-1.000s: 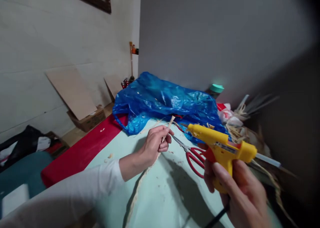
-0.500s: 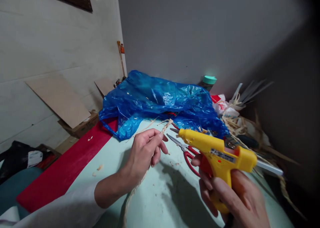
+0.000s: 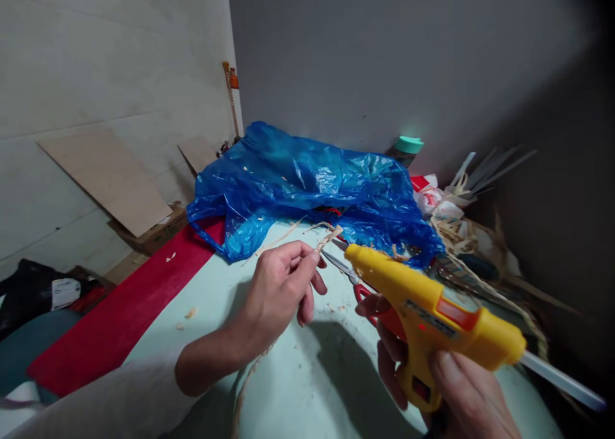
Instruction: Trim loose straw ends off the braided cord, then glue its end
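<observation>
My left hand (image 3: 283,291) pinches a braided straw cord (image 3: 329,238) close to its end, which sticks up past the fingertips. The rest of the cord runs down below the wrist toward the front of the table. My right hand (image 3: 461,388) is wrapped round the handle of a yellow glue gun (image 3: 427,298), with a glue stick (image 3: 560,375) protruding from its back. A small red light glows on its side. The gun's nozzle points at the cord's end; whether they touch, I cannot tell. Behind the gun lie red-handled scissors (image 3: 343,269), partly hidden.
A crumpled blue plastic bag (image 3: 298,176) spreads across the back of the pale green table (image 3: 288,388). Red material (image 3: 129,304) lies along the left edge. Straw strips (image 3: 456,234) and a teal-lidded container (image 3: 408,147) stand at the back right. Cardboard (image 3: 110,179) leans on the left wall.
The glue gun has tilted, its back end swinging down and right, and its nozzle is now near the cord's tip. My left hand still holds the cord. The view has shifted slightly.
</observation>
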The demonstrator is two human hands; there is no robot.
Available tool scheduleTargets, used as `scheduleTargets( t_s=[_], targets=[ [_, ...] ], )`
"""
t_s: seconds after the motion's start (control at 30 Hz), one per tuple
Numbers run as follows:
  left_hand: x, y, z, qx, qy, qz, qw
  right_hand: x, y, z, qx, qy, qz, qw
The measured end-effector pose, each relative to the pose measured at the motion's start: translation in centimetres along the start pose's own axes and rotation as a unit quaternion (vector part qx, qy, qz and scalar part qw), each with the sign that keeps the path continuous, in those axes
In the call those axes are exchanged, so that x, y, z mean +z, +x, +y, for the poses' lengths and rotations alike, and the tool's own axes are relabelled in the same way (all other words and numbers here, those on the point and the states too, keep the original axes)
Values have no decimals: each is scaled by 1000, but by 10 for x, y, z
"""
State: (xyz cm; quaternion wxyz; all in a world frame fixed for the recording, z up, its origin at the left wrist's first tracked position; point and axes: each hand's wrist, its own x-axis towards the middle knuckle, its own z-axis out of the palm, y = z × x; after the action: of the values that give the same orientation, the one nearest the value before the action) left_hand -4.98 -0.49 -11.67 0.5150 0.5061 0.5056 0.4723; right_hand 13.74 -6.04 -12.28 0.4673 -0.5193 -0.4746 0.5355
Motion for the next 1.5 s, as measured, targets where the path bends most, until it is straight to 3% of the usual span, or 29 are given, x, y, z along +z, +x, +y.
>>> scheduleTargets(
  t_s=[0.33,0.5,0.73,0.97,1.5],
  targets=[
    [1,-2,3,21,15,23,999,-13,7,12,-34,-3,-71,997],
    [1,-4,4,24,18,17,999,-12,7,12,-60,-8,-76,995],
    [0,-8,6,29,-5,17,999,-13,6,-3,-99,-114,-82,985],
    [0,-10,8,39,-8,16,999,-17,8,6,-156,-140,-63,976],
    [0,-8,7,45,-6,23,999,-17,2,5,-106,-170,-15,980]
  ],
)
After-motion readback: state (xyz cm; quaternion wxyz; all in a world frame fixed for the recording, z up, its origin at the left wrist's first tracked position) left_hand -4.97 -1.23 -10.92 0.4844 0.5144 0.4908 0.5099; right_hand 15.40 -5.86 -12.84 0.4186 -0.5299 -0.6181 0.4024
